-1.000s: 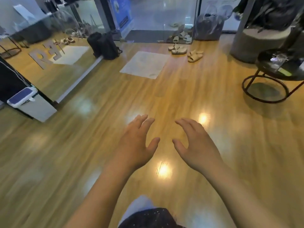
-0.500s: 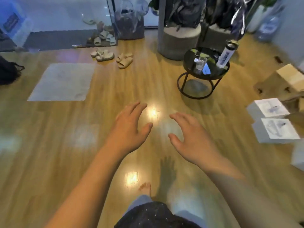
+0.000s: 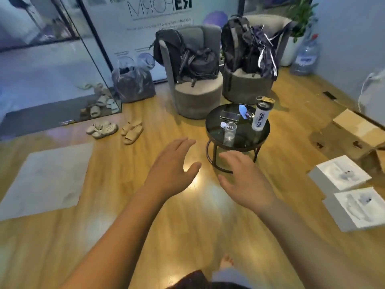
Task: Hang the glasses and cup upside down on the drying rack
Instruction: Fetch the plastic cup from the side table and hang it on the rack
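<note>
Left hand (image 3: pixel 173 170) open, palm down, fingers spread, empty, above wooden floor (image 3: pixel 129 215) at centre. Right hand (image 3: pixel 248 180) likewise open and empty, fingers loosely curled, just right of the left, not touching it. Clear plastic cup (image 3: pixel 229 134) upright on round black side table (image 3: pixel 216 122), near its front edge, just beyond the right hand's fingertips, no contact. White shaker bottle (image 3: pixel 260 115) upright at table's right side, well apart from cup. Dark flat items farther back on tabletop, too blurred to identify. No drying rack in view. Two grey armchairs (image 3: pixel 198 90) beyond table, each loaded with a black backpack (image 3: pixel 195 59). Sandals (image 3: pixel 116 129) on floor at far left; pale mat (image 3: pixel 45 176) at near left. White boxes (image 3: pixel 341 176) on floor at right, cardboard box (image 3: pixel 358 126) farther right. Bare foot (image 3: pixel 226 261) at near edge.
</note>
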The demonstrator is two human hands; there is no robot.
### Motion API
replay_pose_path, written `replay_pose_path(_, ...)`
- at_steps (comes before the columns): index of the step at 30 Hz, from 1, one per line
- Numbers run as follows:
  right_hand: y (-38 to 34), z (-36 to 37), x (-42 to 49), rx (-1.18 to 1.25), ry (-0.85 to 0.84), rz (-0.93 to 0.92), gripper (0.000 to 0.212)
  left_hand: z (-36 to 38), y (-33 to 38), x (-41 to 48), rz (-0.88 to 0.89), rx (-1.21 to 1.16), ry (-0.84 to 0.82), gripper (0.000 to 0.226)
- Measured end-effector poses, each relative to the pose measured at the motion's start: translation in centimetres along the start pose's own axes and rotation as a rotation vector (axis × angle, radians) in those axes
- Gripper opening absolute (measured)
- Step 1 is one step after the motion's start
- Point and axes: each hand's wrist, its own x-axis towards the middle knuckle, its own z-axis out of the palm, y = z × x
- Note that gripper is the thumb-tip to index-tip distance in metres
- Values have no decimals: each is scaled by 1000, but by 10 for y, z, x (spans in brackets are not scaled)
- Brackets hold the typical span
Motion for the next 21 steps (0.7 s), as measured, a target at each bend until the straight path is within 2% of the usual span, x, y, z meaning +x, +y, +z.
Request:
replay_pose_path(9, 54, -1, 161, -8, -135, 20, 58, 35, -43, 162, -84, -9, -67, 60)
replay_pose_path(13, 76, -7, 252, -62, -76, 34, 59, 43, -68, 276, 45, -3, -44, 60)
replay_pose_path(21, 111, -1, 393, -121, -55, 233, 60, 58, -111, 454, 217, 2, -134, 58)
